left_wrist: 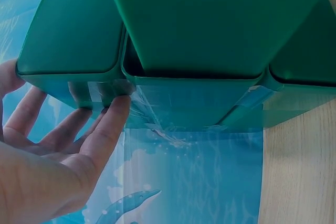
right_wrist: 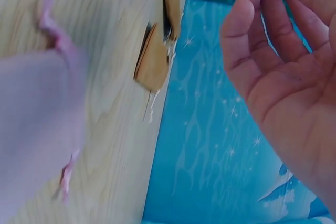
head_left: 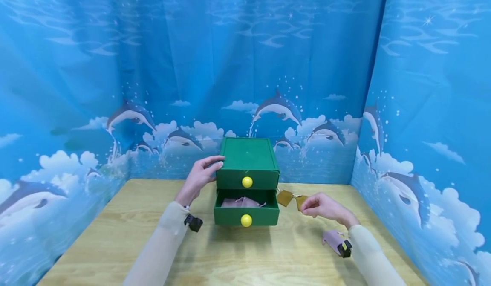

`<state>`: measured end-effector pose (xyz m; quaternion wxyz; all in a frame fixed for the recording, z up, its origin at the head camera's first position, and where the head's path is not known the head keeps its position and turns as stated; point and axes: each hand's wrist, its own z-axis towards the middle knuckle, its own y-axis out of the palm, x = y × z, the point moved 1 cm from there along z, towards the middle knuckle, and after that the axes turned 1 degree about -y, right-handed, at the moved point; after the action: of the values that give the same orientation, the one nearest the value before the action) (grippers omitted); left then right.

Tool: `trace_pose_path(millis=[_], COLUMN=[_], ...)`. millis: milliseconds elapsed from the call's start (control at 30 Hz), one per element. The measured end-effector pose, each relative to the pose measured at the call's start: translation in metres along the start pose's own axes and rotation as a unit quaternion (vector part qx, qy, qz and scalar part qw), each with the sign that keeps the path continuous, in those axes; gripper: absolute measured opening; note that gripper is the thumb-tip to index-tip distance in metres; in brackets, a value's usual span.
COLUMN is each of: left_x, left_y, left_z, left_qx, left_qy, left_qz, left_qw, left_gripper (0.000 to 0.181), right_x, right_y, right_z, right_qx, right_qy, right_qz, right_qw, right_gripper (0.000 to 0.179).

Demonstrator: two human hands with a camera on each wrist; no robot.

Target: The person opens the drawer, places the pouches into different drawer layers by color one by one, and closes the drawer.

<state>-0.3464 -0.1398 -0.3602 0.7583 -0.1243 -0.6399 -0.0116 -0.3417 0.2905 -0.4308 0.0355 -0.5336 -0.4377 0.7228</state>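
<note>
A green drawer cabinet with yellow round knobs has its lower visible drawer pulled out. A mauve drawstring pouch lies inside that drawer. My left hand is at the cabinet's upper left side, its fingers extended along the side wall and its thumb at the top edge. To the right of the cabinet, my right hand is bent above the table, fingertips close together, overlapping one of two small brown flat pieces with white string. Between its fingers nothing shows in the right wrist view.
Another mauve drawstring pouch lies on the wooden table below my right wrist. Blue curtains with dolphins stand behind and along the sides of the table. In the left wrist view, another green tier sits below the pulled-out drawer.
</note>
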Motion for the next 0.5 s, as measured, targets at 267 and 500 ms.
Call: trace_pose_path(millis=[267, 500], left_x=[0.002, 0.001], left_y=[-0.002, 0.0], left_z=[0.0, 0.001], left_qx=[0.009, 0.01], left_qy=[0.003, -0.005], left_qz=[0.0, 0.003], left_qw=[1.0, 0.9999], left_gripper=[0.042, 0.041], right_x=[0.012, 0.03], right_y=[-0.01, -0.012], right_z=[-0.009, -0.022], right_qx=[-0.017, -0.045], right_qy=[0.027, 0.056], right_qz=[0.013, 0.003], right_qw=[0.9994, 0.9974], right_gripper=[0.019, 0.024])
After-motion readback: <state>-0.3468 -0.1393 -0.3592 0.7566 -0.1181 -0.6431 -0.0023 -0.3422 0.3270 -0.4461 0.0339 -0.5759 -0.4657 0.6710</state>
